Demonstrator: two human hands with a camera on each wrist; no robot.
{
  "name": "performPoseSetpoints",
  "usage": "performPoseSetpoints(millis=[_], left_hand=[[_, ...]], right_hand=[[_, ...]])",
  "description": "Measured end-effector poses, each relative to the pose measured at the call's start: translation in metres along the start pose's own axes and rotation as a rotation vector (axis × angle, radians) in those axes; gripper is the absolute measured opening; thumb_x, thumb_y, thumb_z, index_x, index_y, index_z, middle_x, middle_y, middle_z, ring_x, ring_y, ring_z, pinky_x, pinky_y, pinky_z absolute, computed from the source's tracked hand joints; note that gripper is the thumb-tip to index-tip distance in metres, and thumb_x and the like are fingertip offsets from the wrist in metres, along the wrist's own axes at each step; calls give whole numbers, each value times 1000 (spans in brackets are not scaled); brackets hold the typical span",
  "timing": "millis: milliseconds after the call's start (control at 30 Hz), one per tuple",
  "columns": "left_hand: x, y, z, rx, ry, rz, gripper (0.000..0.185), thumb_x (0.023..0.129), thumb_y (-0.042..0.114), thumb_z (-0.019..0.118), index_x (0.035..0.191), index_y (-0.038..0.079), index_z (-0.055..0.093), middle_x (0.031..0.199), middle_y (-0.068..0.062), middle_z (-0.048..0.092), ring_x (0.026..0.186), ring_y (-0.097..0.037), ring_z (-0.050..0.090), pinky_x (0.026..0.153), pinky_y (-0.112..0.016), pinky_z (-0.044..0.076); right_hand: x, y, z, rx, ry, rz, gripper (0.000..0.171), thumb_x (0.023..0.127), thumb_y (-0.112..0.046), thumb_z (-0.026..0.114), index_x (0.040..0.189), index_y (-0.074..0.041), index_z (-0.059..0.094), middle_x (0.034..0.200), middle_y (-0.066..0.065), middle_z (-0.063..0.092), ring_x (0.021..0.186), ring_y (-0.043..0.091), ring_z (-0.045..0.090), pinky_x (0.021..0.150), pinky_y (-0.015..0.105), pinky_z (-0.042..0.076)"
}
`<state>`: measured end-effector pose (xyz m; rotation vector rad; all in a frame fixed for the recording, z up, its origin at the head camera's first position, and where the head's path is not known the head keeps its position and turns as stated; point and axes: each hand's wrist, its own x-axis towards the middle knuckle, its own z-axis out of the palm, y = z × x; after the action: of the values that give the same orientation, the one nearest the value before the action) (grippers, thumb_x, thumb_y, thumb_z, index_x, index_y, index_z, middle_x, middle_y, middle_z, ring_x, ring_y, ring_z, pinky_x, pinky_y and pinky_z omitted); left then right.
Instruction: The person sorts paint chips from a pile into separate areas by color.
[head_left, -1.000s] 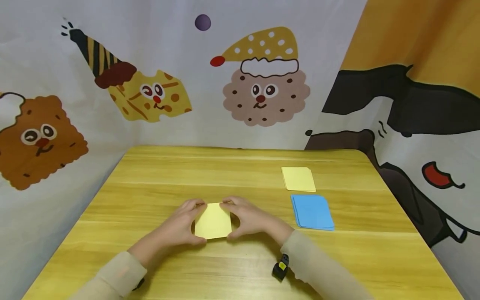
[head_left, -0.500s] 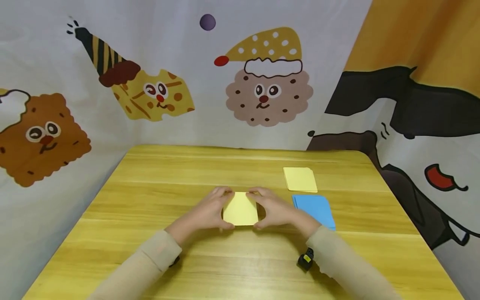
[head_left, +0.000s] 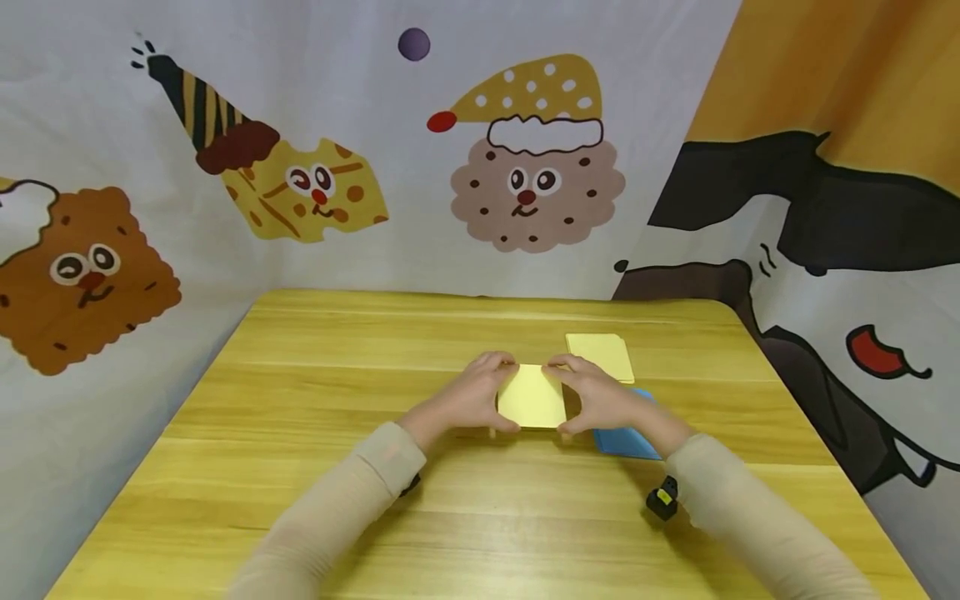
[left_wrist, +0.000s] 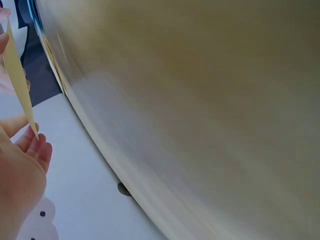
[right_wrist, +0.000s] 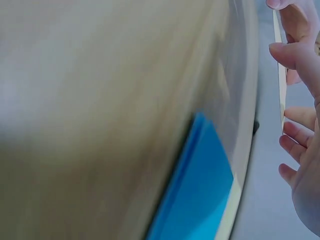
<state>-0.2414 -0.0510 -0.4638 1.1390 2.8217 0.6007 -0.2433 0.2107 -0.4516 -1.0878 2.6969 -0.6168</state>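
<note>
A square of yellow paper [head_left: 531, 396] is held above the table between both hands, seen almost edge-on in the left wrist view. My left hand [head_left: 480, 393] pinches its left side, thumb at the near corner and fingertips at the far one. On the opposite side, my right hand [head_left: 603, 400] grips it the same way. A stack of blue square papers [head_left: 626, 444] lies beneath the right hand and wrist, partly covered by them; its blue sheets [right_wrist: 200, 185] show up close in the right wrist view. Just behind the right hand lies a stack of yellow square papers [head_left: 603, 352].
The wooden table [head_left: 315, 375] ends at a far edge against a white cloth [head_left: 337, 267] printed with cartoon biscuits. Small black cameras sit at the wrists, the right wrist camera [head_left: 662, 500] showing plainly. Both sleeves reach across the near part of the table.
Both hands have carried the yellow paper rightward and farther from me. The right hand and wrist now cover part of the blue stack, and its fingers have come near the yellow stack.
</note>
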Motion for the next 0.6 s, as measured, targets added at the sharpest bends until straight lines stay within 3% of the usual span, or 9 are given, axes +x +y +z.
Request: performPoseSetpoints(millis=[367,600], left_hand=[[64,5,13,12,6,-7,101,68,54,80,143,-2,41,145,-9,36,133,-25,31,110,-42,25],[94,3,20,-9,22,-19,97,70,53,80,142,0,42,146,-7,37,134,-23,31,109,-39,26]], right_hand=[[-7,41,-30,-109,31,25,98,64,-32,88,144,-1,41,140,17,38,123,39,40,93,56,41],[-7,66,-41,-31,20,90,98,63,-24,89,144,1,40,142,20,36,122,40,40,90,56,43]])
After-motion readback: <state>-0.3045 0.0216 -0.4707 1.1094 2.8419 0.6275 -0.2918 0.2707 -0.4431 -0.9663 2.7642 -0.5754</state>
